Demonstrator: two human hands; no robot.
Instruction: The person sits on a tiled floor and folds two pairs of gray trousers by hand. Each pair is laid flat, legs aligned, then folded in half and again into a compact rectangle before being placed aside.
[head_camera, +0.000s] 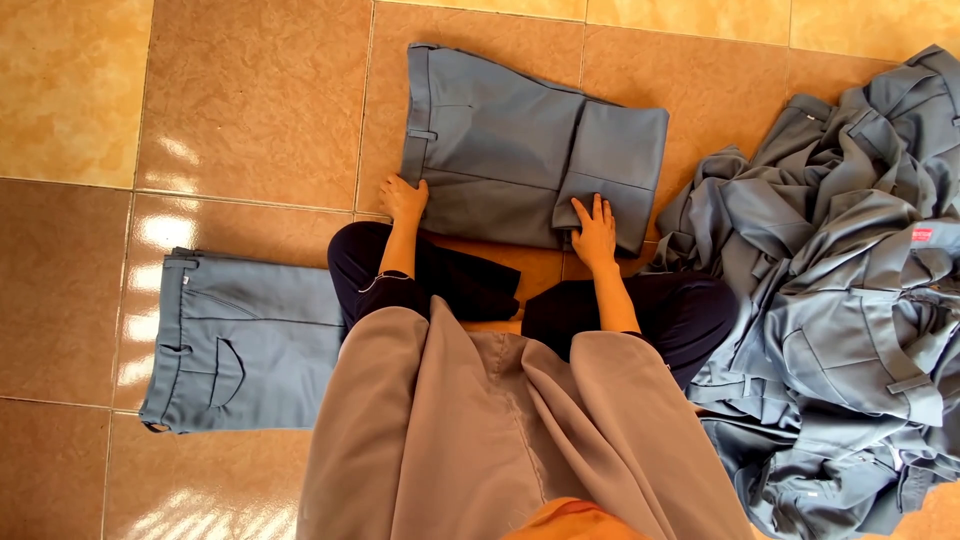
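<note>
A pair of grey-blue trousers lies folded on the tiled floor in front of me, its legs doubled back over the seat. My left hand rests flat on the near left corner, by the waistband. My right hand presses down, fingers spread, on the folded-over leg ends at the near right. Neither hand grips the cloth; both lie on top of it.
A second folded pair of trousers lies on the floor at my left. A loose heap of the same grey-blue garments fills the right side. My dark-clad knees and a long taupe headscarf occupy the bottom centre.
</note>
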